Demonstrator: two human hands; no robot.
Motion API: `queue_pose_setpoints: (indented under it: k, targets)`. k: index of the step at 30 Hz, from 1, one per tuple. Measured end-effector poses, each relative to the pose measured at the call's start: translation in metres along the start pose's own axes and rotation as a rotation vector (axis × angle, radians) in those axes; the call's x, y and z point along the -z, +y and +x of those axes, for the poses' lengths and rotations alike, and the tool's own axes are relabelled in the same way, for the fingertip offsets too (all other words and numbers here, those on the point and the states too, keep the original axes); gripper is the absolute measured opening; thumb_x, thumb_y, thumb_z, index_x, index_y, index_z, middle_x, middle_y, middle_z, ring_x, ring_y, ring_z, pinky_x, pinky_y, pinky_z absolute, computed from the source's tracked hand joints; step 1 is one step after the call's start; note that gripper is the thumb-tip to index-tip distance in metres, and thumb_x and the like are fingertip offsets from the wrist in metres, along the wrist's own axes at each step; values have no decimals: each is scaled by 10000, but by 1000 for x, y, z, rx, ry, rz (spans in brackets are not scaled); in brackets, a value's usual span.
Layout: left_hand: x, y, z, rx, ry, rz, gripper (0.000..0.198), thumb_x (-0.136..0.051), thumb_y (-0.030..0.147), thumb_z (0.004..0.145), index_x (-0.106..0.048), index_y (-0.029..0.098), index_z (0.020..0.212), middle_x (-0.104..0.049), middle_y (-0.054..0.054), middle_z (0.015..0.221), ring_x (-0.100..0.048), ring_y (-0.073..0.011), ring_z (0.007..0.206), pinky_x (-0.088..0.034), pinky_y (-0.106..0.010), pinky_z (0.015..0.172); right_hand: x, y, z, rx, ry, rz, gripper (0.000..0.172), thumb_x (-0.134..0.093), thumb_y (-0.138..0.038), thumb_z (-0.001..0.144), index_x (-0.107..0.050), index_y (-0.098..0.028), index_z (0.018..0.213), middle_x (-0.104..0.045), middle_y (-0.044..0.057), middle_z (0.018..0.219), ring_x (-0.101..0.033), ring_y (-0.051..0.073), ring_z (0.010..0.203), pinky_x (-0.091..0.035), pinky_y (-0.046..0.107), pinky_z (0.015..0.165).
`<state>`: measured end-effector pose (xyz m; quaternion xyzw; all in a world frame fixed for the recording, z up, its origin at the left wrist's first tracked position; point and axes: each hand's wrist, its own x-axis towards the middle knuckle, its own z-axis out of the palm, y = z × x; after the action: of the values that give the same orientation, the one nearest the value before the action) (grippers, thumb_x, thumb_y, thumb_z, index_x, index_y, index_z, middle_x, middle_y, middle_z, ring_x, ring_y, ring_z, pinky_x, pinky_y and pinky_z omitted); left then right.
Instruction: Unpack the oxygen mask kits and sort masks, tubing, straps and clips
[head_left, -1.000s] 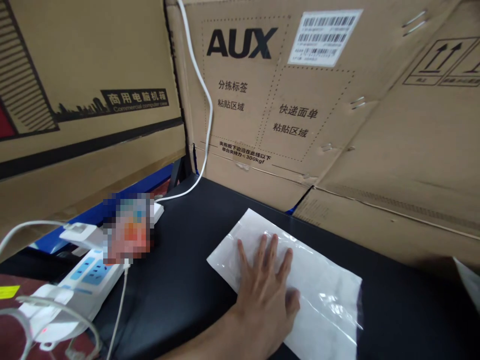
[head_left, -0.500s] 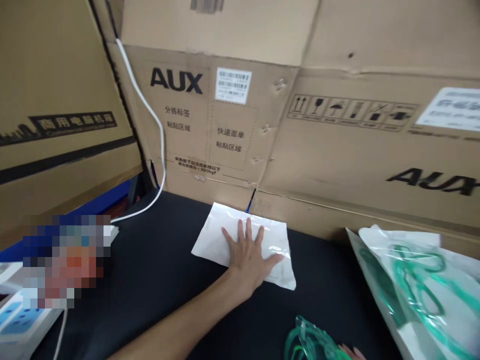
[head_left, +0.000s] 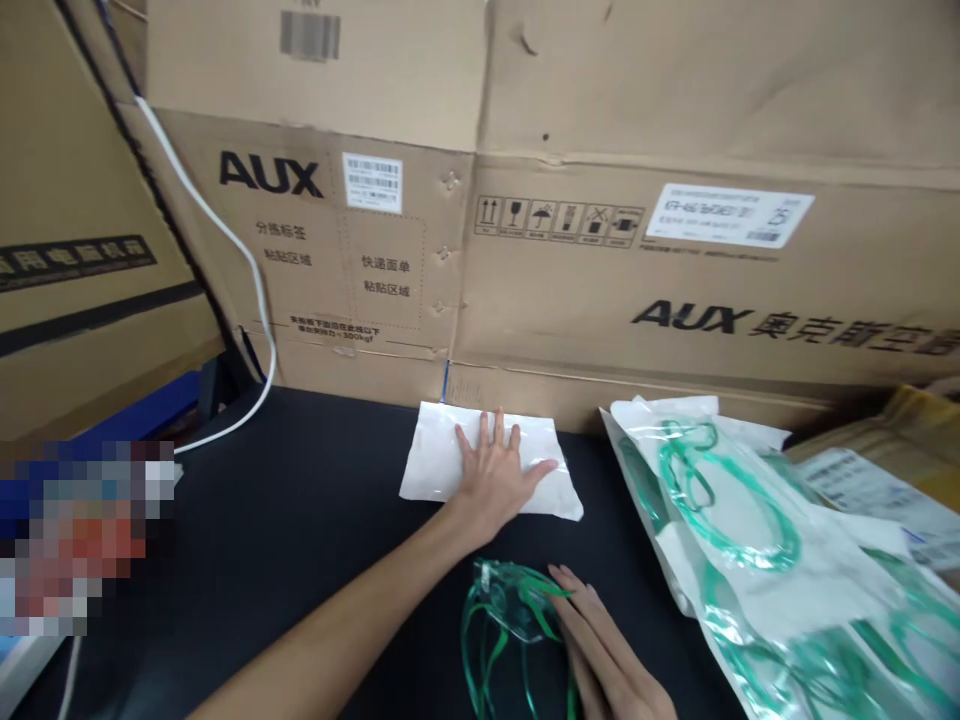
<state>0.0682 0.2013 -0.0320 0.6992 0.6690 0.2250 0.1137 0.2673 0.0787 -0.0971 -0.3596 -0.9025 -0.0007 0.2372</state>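
Note:
My left hand [head_left: 493, 482] lies palm down with fingers spread on a flat white paper-and-plastic packet [head_left: 433, 452], on the black table against the cardboard. At the lower middle, my right hand [head_left: 611, 650] has its fingers together at the edge of a clear green oxygen mask [head_left: 514, 605]. The green strap and tubing of the mask loop down toward the bottom of the picture. My right thumb is mostly hidden, but the mask appears held against the fingers.
At right lies a pile of white-backed packets [head_left: 810, 580] with green tubing inside. Cardboard panels [head_left: 555, 300] stand along the back. A white cable [head_left: 259, 290] runs down at left, near a blurred-out patch [head_left: 82, 540] and a brown box [head_left: 911, 440] is far right.
The view has swung right, showing more of the packet pile. My right hand and the mask have come further into view, leftward. The white packet under my left hand sits further right along the cardboard.

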Motion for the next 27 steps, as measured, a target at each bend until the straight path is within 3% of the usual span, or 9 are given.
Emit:
queue_pose_setpoints:
  k: [2, 3, 5, 8, 11, 16, 21, 27]
  targets:
    - [22, -5, -19, -64, 4, -39, 565, -414, 548, 1028, -591, 149, 1388, -461, -148, 1564, -410, -317, 1443, -233, -534, 1218, 0, -8, 8, -68, -8, -28, 470, -444, -107, 983, -488, -217, 1437, -521, 125, 1504, -579, 258, 1326, -580, 346, 1026]
    - [32, -9, -32, -91, -14, -64, 493, -381, 511, 1050, -658, 178, 1286, -608, -109, 1432, -566, -256, 1300, -364, -430, 1154, 0, -11, 13, -104, -4, -36, 411, -435, -108, 988, -545, -211, 1370, -529, 130, 1488, -581, 264, 1322, -591, 352, 1010]
    - [49, -19, -59, -124, -61, -115, 449, -362, 490, 1061, -721, 222, 1093, -745, -47, 1151, -672, -204, 1079, -477, -343, 1002, -1, -15, 20, -137, 12, -52, 312, -437, -117, 993, -621, -201, 1230, -578, 146, 1406, -609, 293, 1272, -617, 397, 949]
    - [61, -34, -94, -61, -174, -338, 316, -489, 452, 1020, -739, 258, 1004, -754, -9, 1016, -675, -207, 990, -477, -338, 935, -2, -20, 27, -96, 27, -78, 261, -430, -116, 996, -628, -182, 1152, -660, 156, 1217, -685, 297, 1081, -639, 424, 813]
    - [64, -40, -112, 45, -354, -504, 352, -482, 495, 1009, -752, 270, 986, -754, 3, 978, -677, -197, 914, -494, -298, 835, 0, -23, 29, -19, -30, -88, 344, -376, -119, 1004, -567, -169, 1285, -717, 135, 1114, -719, 281, 997, -644, 406, 766]
    - [62, -33, -115, 151, -645, -470, 457, -465, 637, 955, -768, 297, 1000, -759, -5, 962, -662, -241, 982, -494, -327, 862, 10, -21, 29, 56, -89, -19, 384, -340, -177, 1037, -549, -163, 1359, -760, 103, 1112, -739, 229, 1012, -622, 356, 892]
    - [54, -29, -115, 137, -637, -421, 315, -474, 466, 968, -736, 293, 983, -741, -8, 954, -683, -224, 967, -507, -336, 902, 19, -18, 29, 40, -143, 72, 389, -491, -254, 1010, -567, -202, 1387, -755, 78, 1172, -724, 232, 1075, -589, 332, 963]
    - [45, -39, -128, 22, -551, -317, 173, -537, 317, 940, -705, 295, 975, -751, 9, 916, -721, -201, 891, -555, -307, 875, 21, -20, 35, 56, -228, 92, 364, -381, -226, 1040, -589, -189, 1336, -768, 31, 1147, -710, 253, 1091, -572, 413, 985]
